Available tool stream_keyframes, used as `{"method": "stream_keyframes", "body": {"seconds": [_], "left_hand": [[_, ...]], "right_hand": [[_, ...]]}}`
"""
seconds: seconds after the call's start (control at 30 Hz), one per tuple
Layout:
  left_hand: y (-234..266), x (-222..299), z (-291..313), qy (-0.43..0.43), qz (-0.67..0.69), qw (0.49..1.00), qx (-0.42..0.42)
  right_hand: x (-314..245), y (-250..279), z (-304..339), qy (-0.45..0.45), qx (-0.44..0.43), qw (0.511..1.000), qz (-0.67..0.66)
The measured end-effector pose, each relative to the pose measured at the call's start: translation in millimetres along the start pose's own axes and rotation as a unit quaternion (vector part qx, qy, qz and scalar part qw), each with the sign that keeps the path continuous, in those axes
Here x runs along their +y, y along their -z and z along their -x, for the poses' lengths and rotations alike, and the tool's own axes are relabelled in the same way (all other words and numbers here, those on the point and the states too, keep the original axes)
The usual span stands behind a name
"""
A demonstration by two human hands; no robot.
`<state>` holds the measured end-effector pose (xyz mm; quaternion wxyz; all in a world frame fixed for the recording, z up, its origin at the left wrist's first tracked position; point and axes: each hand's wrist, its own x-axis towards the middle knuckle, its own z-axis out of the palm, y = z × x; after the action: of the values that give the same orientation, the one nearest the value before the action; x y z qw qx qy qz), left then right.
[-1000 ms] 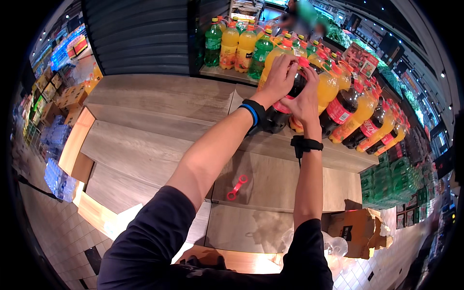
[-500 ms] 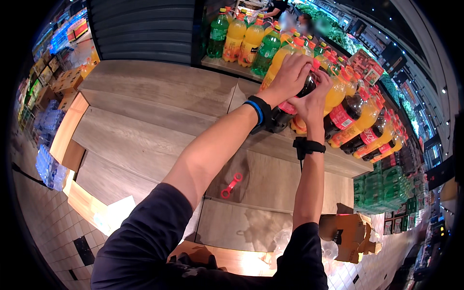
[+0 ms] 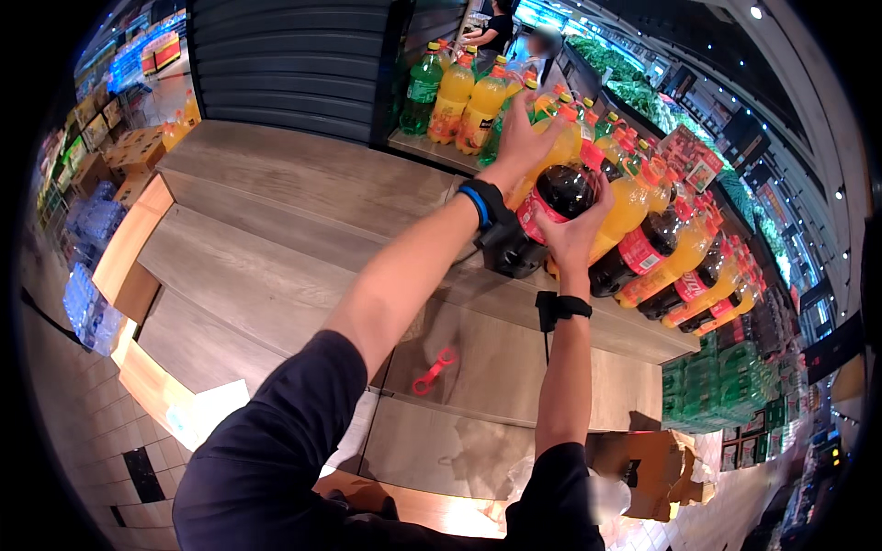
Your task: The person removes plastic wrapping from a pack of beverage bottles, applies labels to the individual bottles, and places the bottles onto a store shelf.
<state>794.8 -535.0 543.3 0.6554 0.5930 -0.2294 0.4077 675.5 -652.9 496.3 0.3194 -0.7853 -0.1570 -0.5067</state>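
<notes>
My right hand [image 3: 577, 234] is wrapped round the lower right side of a cola bottle [image 3: 565, 188] with dark drink and a red label, which stands tilted in the picture at the front of the shelf row. My left hand [image 3: 522, 142] is up beside it with fingers spread, over the side of an orange drink bottle [image 3: 562, 138] behind the cola. Whether it touches that bottle is hard to see. A green bottle [image 3: 496, 138] is partly hidden behind the left hand. On the lower wooden step lies a red double-ring bottle carrier [image 3: 434, 371].
More orange bottles [image 3: 482, 110] and cola bottles [image 3: 643, 253] line the top step to both sides. Green bottle packs [image 3: 721, 381] stand at the right, with an open cardboard box [image 3: 652, 468] below. A dark slatted panel [image 3: 285, 69] rises at the back left. A person [image 3: 491, 37] stands beyond the shelf.
My left hand has come off the cola bottle's top and moved left and apart from the right hand. The right hand has slid lower and stays on the cola bottle. The view has shifted slightly.
</notes>
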Motion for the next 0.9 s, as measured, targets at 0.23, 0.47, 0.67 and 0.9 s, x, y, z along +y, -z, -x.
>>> {"method": "stream_keyframes", "body": {"seconds": [0.23,0.47,0.67,0.9], "left_hand": [[-8.1,-31.1,-15.2,0.211,0.224,0.943,-0.128],[-13.3,-37.3,-13.9,0.025,0.155,0.981,-0.117],[-21.0,-37.5,-14.7,0.015,0.028,0.993,-0.115],[-25.6,-53.0,-22.9,-0.043,0.066,0.986,-0.146]], "right_hand": [[-2.2,-1.4,3.3,-0.006,0.006,1.000,-0.025],[-5.6,-20.6,35.5,-0.027,0.056,0.998,0.033],[-0.9,-38.7,61.2,-0.118,0.094,0.988,0.020],[3.9,-43.6,66.7,-0.128,0.104,0.986,0.009]]}}
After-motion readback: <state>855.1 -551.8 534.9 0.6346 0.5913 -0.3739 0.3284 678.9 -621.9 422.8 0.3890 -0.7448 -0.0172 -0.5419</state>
